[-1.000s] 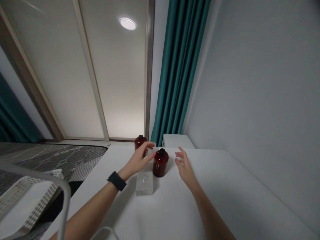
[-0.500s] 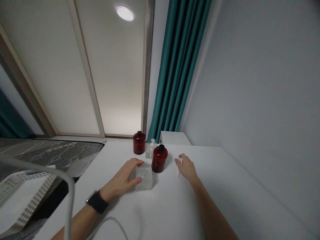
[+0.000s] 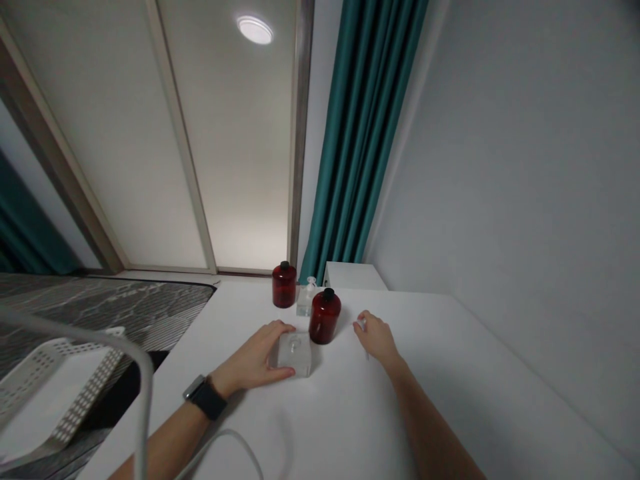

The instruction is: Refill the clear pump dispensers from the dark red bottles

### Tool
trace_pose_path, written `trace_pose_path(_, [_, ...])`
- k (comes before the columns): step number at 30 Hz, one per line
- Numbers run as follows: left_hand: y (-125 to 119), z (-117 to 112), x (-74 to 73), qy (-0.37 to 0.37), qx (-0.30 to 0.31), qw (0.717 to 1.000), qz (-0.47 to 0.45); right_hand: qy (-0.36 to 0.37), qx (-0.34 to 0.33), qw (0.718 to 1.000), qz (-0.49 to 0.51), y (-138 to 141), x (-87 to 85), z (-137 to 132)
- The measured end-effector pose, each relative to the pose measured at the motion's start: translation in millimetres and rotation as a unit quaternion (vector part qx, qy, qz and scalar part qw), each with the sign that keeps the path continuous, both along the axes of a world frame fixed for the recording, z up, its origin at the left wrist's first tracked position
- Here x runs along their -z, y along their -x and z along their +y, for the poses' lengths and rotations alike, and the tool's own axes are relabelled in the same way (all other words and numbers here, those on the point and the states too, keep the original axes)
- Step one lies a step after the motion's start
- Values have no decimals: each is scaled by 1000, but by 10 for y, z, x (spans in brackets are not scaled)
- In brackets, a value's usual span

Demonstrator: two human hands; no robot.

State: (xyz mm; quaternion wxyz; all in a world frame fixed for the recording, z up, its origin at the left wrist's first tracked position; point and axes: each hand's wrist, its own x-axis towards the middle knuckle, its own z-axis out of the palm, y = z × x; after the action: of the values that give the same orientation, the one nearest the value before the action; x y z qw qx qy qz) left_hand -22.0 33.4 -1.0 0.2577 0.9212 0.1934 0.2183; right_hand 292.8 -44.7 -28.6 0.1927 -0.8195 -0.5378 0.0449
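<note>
My left hand, with a dark watch on its wrist, closes around a square clear bottle standing upright on the white table; its top shows no pump. To the right, my right hand pinches a small whitish pump head, mostly hidden by the fingers, with a thin stem hanging below. Between the hands, a dark red bottle with a black cap stands just behind the clear bottle. Farther back are another red bottle and a clear pump bottle.
White table lies under everything. A pale cable arcs across the lower left. Left of the table is a white perforated basket. Beyond the far edge stand a white cabinet and a green curtain; a wall borders the right.
My left hand has closed more firmly around the clear bottle. The fingers of my right hand have drawn together on the pump head. The view has shifted slightly left.
</note>
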Motion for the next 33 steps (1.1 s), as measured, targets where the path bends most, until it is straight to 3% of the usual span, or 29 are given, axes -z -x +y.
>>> trace_pose_path(6, [-7,-12,13,26,-3,1000,-11,-47,-7,998,49,-6,13,-4])
trace_pose_path(12, [-18,-42,-28,60,1,998,-31,-155,-19,976,152,23,-86,5])
trace_pose_path(19, [-50,-62,2,80,2,996,-35,-337,-44,912,230,342,-343,-84])
trace_pose_path(24, [-113,-124,43,101,12,994,-37,-432,-88,853,281,729,-378,-174])
trace_pose_path(27, [-153,-178,30,113,24,992,-40,-452,-143,835,280,918,-333,-204])
trace_pose_path(33, [-181,-220,12,120,28,992,-37,-450,-201,839,231,1061,-298,-229])
